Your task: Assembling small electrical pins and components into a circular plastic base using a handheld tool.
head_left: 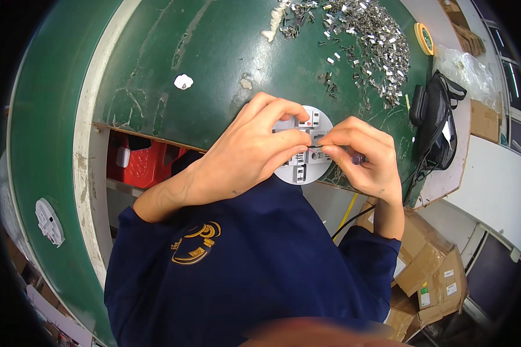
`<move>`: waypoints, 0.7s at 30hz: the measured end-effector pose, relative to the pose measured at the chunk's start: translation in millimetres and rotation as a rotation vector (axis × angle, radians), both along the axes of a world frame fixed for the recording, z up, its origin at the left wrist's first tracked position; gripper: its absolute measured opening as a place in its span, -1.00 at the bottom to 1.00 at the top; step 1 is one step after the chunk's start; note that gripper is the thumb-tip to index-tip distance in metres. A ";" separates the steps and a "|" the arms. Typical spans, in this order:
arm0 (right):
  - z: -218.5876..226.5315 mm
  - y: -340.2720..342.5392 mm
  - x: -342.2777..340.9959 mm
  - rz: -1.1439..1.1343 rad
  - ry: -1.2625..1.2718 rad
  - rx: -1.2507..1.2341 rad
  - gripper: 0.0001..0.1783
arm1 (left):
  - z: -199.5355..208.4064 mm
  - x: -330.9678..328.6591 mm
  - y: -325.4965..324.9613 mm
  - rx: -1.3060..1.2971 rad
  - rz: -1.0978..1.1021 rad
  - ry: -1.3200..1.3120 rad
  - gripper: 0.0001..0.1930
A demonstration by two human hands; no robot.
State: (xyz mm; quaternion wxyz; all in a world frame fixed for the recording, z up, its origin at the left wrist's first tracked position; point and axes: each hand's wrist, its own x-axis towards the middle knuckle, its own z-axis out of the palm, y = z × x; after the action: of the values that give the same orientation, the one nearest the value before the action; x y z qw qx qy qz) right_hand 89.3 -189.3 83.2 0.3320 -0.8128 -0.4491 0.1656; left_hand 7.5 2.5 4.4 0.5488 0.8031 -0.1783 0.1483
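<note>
A round white plastic base [321,171] with pale and dark fittings in its recesses sits at the table's near edge, in front of my body. My left hand [259,136] lies over its left side, fingers bent and thumb and index fingertip pressed together over its middle. My right hand [367,151] is curled at the right side of the disc, its thumb and index fingertip meeting close to the left ones. A thin dark strand [315,146] shows between the two pinches. The rounded end of a dark purple handle [358,158] pokes out among my right fingers; its tip is hidden.
A large heap of small metal and white parts [382,52] covers the green table's far right. A tape roll [424,39] and a black mesh bag [440,127] lie beyond. Another white disc [50,222] rests at left. Below are a red stool [147,168] and cardboard boxes [428,266].
</note>
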 end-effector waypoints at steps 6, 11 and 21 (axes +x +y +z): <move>1.0 0.6 1.6 0.008 0.015 -0.004 -0.87 | 1.1 0.3 0.1 0.014 -0.006 0.000 -0.83; 1.9 0.4 3.3 0.002 0.029 -0.008 -0.87 | 0.9 0.4 0.1 0.008 -0.012 0.009 -0.83; 3.7 4.5 2.6 -0.003 0.005 -0.040 -0.90 | -0.2 0.0 0.3 -0.002 0.001 0.007 -0.84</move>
State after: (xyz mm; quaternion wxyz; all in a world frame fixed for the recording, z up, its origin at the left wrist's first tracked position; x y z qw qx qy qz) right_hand 91.9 -184.8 87.0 0.3171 -0.8196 -0.4434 0.1762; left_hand 7.6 2.8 4.2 0.5503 0.8030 -0.1759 0.1461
